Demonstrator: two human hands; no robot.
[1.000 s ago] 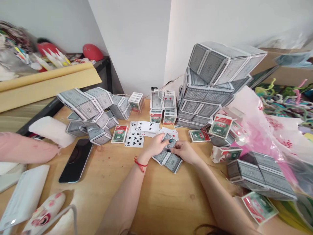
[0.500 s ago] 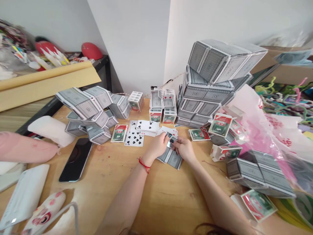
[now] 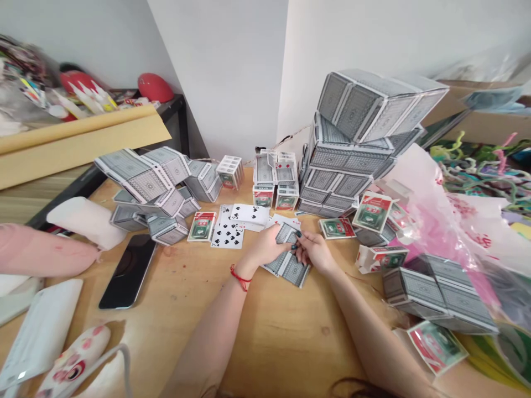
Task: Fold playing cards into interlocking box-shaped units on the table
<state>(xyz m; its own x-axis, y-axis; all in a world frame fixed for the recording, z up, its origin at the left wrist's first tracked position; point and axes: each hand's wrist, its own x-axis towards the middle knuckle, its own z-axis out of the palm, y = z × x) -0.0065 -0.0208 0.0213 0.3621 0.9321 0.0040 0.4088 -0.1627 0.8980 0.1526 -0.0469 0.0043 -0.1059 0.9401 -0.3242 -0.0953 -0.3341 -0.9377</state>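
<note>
Before a pale wall (image 3: 232, 72), a wooden table (image 3: 182, 309) is crowded with card-built blocks (image 3: 344, 149). The upper grey-backed card (image 3: 285, 232), glinting half a second ago, is now seen with its patterned back clear, which suggests that its handling is still under way. It is gripped along its left side by the left hand (image 3: 265, 246) and touched at its right edge by the right hand (image 3: 315, 251), whether pinched cannot be told, just beyond the lower cards (image 3: 294, 271).

Dark-screened phone (image 3: 128, 272) near a white slab (image 3: 43, 326), tan paper roll (image 3: 95, 135), 2 red rounded objects (image 3: 155, 87), cardboard box (image 3: 487, 124)
</note>
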